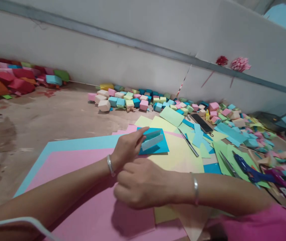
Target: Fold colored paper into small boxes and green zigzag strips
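Note:
My left hand (130,145), with a silver bangle at its wrist, pinches the left end of a folded light blue paper strip (153,140). The strip stands on edge above a darker blue paper sheet (164,147). Closer to me, my right hand (143,182) is curled into a fist, back of the hand upward. Its fingertips are turned under, so anything inside them is hidden. Beneath both hands lie a large pink sheet (82,174), a light blue sheet (74,143) and a yellow sheet (183,160).
Small folded paper boxes (144,104) line the wall, with larger ones (22,80) at far left. A pen-like tool (189,144), a phone (200,123), scissors (229,164) and a blue glue gun (250,170) lie among paper scraps on the right. Two paper flowers (240,64) lean against the wall.

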Motion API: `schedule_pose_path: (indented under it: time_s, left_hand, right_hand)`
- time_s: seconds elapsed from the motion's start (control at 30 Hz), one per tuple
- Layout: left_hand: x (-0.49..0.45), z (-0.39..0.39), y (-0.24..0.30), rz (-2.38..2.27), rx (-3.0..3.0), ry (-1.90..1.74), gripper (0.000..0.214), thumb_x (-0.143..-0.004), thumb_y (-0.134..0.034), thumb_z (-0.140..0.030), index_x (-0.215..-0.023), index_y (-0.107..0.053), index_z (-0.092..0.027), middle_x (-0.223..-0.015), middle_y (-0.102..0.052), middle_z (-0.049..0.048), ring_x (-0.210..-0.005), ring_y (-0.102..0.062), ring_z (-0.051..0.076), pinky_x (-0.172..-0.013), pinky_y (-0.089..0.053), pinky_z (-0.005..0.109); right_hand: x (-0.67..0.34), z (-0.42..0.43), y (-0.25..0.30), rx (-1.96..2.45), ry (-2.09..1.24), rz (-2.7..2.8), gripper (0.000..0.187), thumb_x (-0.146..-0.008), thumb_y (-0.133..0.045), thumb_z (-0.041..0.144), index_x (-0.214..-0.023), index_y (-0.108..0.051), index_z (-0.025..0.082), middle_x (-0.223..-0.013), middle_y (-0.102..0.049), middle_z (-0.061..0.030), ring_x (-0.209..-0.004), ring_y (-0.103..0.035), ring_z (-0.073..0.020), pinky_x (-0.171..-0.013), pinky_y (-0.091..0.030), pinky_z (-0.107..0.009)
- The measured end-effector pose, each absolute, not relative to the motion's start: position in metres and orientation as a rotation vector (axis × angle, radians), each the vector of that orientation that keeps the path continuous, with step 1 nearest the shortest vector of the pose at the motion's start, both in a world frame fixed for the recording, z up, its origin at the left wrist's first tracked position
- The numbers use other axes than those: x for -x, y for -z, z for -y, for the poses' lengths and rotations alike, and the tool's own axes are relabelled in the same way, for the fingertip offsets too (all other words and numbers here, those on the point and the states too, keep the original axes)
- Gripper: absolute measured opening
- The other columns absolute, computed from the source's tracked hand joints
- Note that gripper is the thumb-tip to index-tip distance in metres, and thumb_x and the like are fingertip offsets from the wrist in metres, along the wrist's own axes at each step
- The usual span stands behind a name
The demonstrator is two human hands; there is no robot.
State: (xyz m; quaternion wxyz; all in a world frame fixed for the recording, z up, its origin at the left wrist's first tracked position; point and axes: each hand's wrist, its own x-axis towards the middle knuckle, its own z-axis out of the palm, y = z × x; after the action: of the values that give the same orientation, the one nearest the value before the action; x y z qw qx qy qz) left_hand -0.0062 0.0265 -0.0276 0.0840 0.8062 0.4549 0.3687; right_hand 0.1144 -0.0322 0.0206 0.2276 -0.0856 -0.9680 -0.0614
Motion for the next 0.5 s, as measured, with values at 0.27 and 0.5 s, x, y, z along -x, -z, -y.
schedule_pose_path:
  time_s: [0.27, 0.5]
  left_hand:
    - [0.002, -0.018, 0.023, -1.269, -2.311, -1.185, 0.034, -0.092, -0.05, -0.024, -0.123, -0.062, -0.019, -0.101, -0.076, 0.0063, -0.075, -0.068, 0.016, -0.069, -0.051, 0.027]
    - [0.0, -0.009, 0.014, -1.195, -2.144, -1.042, 0.039, -0.084, -0.054, -0.021, -0.121, -0.063, -0.018, -0.08, -0.072, 0.0023, -0.062, -0.059, 0.013, -0.061, -0.048, 0.026]
  right_hand:
    - [-0.196, 0.022, -0.009, 1.129, 0.167, 2.297, 0.029, -0.094, -0.044, 0.015, -0.118, -0.058, 0.018, -0.076, -0.067, -0.0036, -0.065, -0.058, -0.0152, -0.056, -0.042, -0.027]
    - [-0.203, 0.023, 0.01, 1.105, 0.108, 2.338, 0.022, -0.088, -0.043, 0.007, -0.077, -0.058, 0.019, -0.065, -0.057, -0.0019, -0.06, -0.052, -0.0144, -0.055, -0.037, -0.026]
